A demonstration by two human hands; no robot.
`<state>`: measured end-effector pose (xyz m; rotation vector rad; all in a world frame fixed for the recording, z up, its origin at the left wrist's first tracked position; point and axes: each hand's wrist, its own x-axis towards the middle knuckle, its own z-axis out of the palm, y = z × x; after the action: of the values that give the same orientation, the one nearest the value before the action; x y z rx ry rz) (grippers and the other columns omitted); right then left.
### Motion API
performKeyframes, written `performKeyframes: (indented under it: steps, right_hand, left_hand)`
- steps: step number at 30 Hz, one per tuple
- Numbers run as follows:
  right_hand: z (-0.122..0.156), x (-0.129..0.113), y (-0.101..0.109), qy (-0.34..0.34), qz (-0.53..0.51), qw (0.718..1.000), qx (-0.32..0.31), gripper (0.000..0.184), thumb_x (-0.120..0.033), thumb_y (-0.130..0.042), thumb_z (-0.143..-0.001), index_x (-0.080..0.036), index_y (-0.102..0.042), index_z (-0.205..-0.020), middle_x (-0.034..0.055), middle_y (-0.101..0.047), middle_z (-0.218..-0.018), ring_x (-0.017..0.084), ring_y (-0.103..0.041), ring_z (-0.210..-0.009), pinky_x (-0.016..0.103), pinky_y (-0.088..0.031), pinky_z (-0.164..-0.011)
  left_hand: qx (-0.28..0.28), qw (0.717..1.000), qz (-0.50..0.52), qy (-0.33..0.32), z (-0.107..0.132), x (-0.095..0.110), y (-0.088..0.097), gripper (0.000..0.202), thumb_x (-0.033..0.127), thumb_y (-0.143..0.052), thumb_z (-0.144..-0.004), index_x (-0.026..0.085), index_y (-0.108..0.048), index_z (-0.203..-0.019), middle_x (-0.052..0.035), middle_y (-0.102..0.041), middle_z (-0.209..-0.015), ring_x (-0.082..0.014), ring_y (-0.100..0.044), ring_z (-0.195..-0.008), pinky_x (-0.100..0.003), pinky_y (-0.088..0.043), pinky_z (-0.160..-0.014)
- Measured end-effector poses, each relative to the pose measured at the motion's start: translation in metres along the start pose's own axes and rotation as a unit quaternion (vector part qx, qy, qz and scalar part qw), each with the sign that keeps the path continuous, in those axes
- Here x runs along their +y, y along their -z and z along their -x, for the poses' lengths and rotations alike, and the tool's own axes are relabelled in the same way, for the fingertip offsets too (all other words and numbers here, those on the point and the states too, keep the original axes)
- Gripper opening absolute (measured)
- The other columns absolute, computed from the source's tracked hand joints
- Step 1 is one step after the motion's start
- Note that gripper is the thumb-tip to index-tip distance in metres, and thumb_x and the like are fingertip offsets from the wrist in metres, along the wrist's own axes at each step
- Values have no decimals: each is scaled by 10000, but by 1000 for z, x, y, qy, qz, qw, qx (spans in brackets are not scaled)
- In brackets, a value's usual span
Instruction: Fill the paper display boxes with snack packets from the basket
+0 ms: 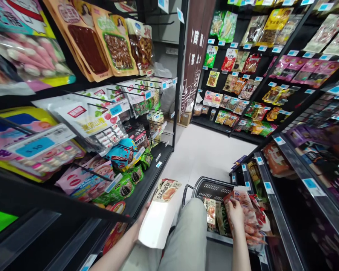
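My left hand (144, 218) is wrapped around the side of a white open-topped cardboard box (156, 226), which is tilted. Beige snack packets (167, 190) with a picture of round food stick out of its far end. My right hand (236, 211) is over the shopping basket (199, 184), its fingers closed at the upper edge of a reddish snack package (228, 201). Its fingertips are partly hidden. Beside it, a clear bag of reddish snacks (252, 229) leans at the basket's right side. Inside the basket lies another beige packet (210, 210), near a dark green one (220, 216).
My bent knee (190, 226) is between the box and the basket. Hanging snack bags (93, 116) fill the black shelf on the left. A low shelf (284, 203) runs close along the right. Pale floor (197, 150) leads to a back rack of snacks (237, 88).
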<state>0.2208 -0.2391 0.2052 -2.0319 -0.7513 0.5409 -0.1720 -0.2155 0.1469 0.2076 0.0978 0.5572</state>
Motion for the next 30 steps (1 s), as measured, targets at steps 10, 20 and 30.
performKeyframes:
  steps: [10,20,30]
  right_hand:
    - [123,-133,-91,407,39,882,-234,310,-176,-603,-850,-224,-646,-1153,108,-677,-1164,289,-579,-1097,448,-476,-953]
    - [117,-113,-127,351,65,917,-179,151,-117,-561,-887,-196,-684,-851,73,-653,-855,223,-584,-819,332,-437,-787]
    - [119,-94,-124,234,-140,942,-195,123,-144,-650,-738,-227,-739,-757,38,-716,-769,229,-547,-827,360,-400,-810]
  left_hand:
    - [-12,999,-23,-24,-4,0,-3,621,510,-484,-892,72,-610,-1313,-117,-664,-1275,-284,-619,-1192,-356,-433,-1036]
    - [-102,995,-4,-17,-3,1,-4,646,502,-468,-910,42,-565,-1353,-150,-638,-1314,-287,-593,-1236,-348,-381,-1082]
    - [-86,996,1,-3,-1,3,-23,563,444,-493,-925,99,-572,-1362,-136,-662,-1279,-306,-628,-1185,-375,-387,-1084]
